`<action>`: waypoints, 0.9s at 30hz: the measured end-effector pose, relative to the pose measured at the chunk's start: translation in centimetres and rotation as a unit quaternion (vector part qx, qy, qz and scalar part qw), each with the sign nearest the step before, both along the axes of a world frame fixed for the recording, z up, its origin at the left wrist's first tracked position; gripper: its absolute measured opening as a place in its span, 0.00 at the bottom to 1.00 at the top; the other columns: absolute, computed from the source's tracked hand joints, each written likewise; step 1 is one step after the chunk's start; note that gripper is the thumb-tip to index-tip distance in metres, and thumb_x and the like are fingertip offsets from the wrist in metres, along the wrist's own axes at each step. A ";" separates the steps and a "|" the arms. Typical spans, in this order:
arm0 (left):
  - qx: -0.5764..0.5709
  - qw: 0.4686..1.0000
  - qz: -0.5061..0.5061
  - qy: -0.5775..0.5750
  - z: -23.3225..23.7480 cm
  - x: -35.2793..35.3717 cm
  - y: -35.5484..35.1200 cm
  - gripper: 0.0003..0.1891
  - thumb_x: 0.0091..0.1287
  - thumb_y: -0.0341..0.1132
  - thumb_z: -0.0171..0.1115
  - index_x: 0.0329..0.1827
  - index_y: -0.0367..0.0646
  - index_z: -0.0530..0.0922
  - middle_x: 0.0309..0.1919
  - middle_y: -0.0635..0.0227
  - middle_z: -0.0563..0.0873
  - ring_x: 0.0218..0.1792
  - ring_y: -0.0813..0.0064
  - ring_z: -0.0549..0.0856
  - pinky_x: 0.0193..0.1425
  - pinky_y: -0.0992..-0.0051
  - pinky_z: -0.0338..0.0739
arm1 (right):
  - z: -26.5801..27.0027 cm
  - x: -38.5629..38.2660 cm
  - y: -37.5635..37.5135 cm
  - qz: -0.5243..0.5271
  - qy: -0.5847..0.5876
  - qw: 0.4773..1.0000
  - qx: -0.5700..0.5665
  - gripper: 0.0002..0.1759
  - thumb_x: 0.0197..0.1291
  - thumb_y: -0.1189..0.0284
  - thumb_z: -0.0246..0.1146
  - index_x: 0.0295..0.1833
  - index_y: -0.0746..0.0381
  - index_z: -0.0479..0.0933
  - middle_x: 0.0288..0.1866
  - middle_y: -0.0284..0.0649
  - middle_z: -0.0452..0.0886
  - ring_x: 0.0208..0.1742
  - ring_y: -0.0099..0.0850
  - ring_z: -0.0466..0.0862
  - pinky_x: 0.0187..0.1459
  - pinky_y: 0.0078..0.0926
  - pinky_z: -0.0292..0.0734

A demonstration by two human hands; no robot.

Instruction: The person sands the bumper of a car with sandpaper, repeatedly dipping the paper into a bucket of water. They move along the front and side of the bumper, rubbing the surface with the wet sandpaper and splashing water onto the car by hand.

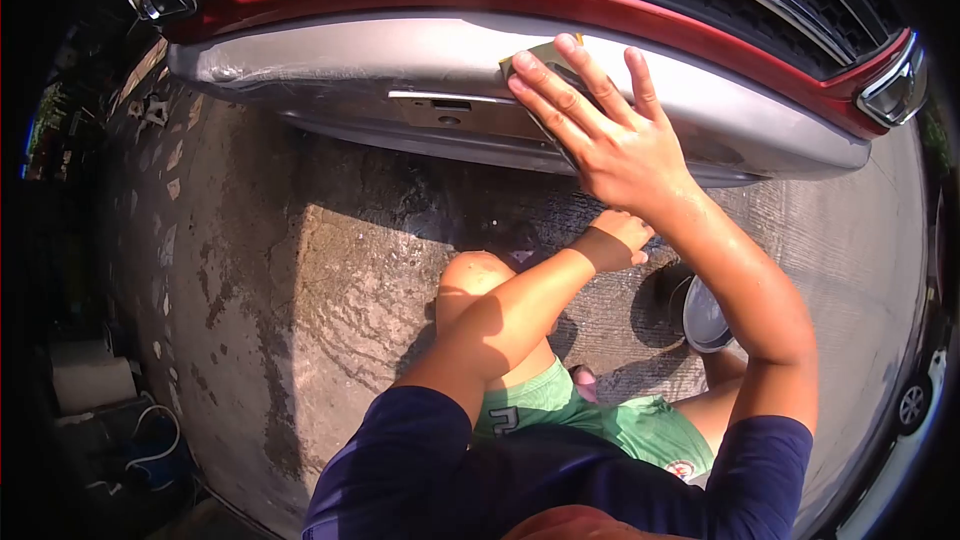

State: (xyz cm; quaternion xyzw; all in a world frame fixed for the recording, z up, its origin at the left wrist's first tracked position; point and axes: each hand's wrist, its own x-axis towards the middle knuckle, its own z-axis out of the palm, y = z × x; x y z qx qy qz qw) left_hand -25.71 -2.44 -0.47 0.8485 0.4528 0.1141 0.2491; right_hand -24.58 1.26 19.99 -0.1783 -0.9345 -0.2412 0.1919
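A silver car bumper (350,55) runs across the top of the view below a red body edge. My right hand (610,130) lies on it with fingers stretched out and spread. Beneath the fingertips is a dark, thin sheet with a yellowish edge, which looks like sandpaper (540,58); the palm hides part of it. Lower down, my left hand (618,240) is closed, close to my right forearm and above the wet ground. Its inner side is turned away, so whatever it may hold is hidden. A recessed plate area (450,110) shows on the bumper, left of my right hand.
A bucket (706,318) with greyish contents stands on the concrete (370,310) by my right leg. Chrome-rimmed lamps (893,85) sit at both bumper ends. A pale box-like object (92,380) and a light hose (160,430) are at far left. Another car (905,420) shows far right.
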 end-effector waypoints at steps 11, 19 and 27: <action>-0.063 0.995 0.046 -0.059 -1.7 -1.0 1.4 0.28 0.67 0.43 0.75 0.68 0.41 0.80 0.71 0.50 0.81 0.65 0.50 0.86 0.68 0.55 0.82 | 2.3 -8.3 -0.6 0.056 -0.136 0.976 0.159 0.42 0.62 0.65 0.60 0.85 0.39 0.67 0.91 0.20 0.56 0.93 0.30 0.48 0.89 0.63 0.28; -0.057 0.997 0.046 0.033 1.6 -3.7 -0.6 0.28 0.73 0.48 0.68 0.71 0.42 0.79 0.68 0.47 0.82 0.67 0.54 0.85 0.70 0.54 0.78 | 1.7 13.4 4.2 -0.051 -0.170 0.979 0.097 0.34 0.71 0.63 0.63 0.81 0.31 0.71 0.88 0.13 0.62 0.92 0.42 0.50 0.88 0.64 0.19; -0.123 0.992 0.030 0.005 0.5 0.4 1.5 0.24 0.69 0.49 0.72 0.61 0.43 0.85 0.61 0.53 0.88 0.61 0.56 0.89 0.64 0.56 0.83 | 3.3 -9.6 -0.2 0.079 -0.134 0.987 0.051 0.38 0.70 0.60 0.59 0.86 0.35 0.64 0.92 0.13 0.53 0.92 0.30 0.50 0.88 0.64 0.26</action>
